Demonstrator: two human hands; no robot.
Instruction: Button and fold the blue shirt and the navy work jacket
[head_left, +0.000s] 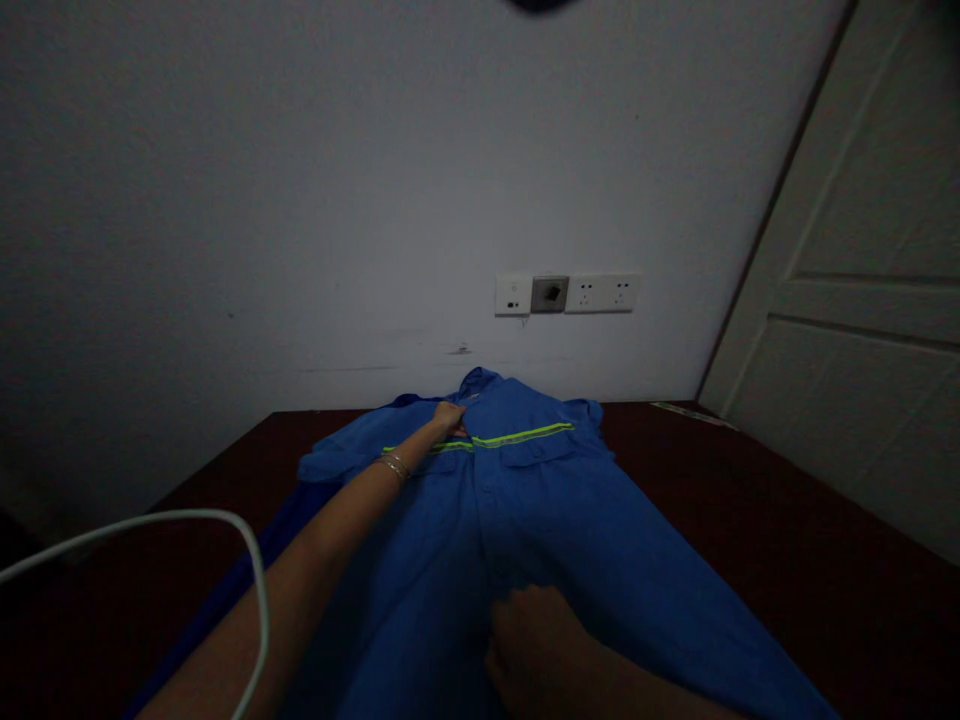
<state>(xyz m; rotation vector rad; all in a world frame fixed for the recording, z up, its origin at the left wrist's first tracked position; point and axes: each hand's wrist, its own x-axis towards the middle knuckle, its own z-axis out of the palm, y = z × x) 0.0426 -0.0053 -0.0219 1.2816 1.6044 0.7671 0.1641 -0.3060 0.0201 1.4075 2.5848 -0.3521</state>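
A blue work jacket (570,510) lies front side up, its collar toward the wall. Yellow-green stripes cross the chest above buttoned pocket flaps. Near the collar, my left hand (450,418) is closed on the edge of the front placket, a bracelet on that wrist. Lower down, my right hand (536,640) is curled closed at the placket; its fingertips are dim and partly hidden against the fabric. A darker blue cloth (277,545) shows beneath the jacket's left side.
The jacket rests on a dark red tabletop (667,470) against a pale wall (375,200). Sockets and a switch panel (568,294) are set in the wall. A white cable (251,540) loops across my left forearm. At right stands a panelled door (862,330).
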